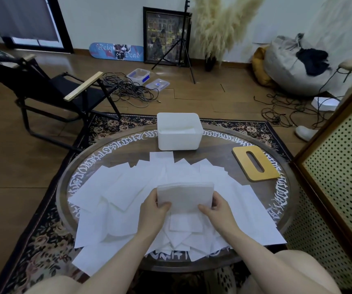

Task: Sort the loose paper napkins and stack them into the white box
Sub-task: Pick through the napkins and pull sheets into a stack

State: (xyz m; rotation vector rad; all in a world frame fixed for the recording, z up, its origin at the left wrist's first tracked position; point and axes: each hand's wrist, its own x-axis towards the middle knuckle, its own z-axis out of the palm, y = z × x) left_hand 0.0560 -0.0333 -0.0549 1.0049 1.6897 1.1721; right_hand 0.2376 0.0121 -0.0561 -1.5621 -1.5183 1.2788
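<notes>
On the round worktop, both hands grip a small stack of napkins just above the spread of loose napkins. The left hand holds the stack's left edge, thumb curled onto its near face; the right hand holds the right edge the same way, so the fingers of both are clamped on the stack. The stack is tilted up toward the camera.

Loose napkins fan across most of the near half of the worktop, overlapping, and several corners hang past its near-left rim. The white box stands at the far side, well apart from the hands, open-topped, with white paper showing inside. Between it and the napkin spread lies a band of bare worktop. A wooden lid with an oval slot lies flat to the right, near the rim and just beside the outermost napkins.

White calligraphic lettering rings the worktop's edge; I cannot read it. A skateboard deck leaning on the far wall reads "Reign of Dead". A framed picture beside it has small print too fine to read.

A perforated cabinet stands close on the right, a folding chair to the far left, and cables lie on the floor beyond.
</notes>
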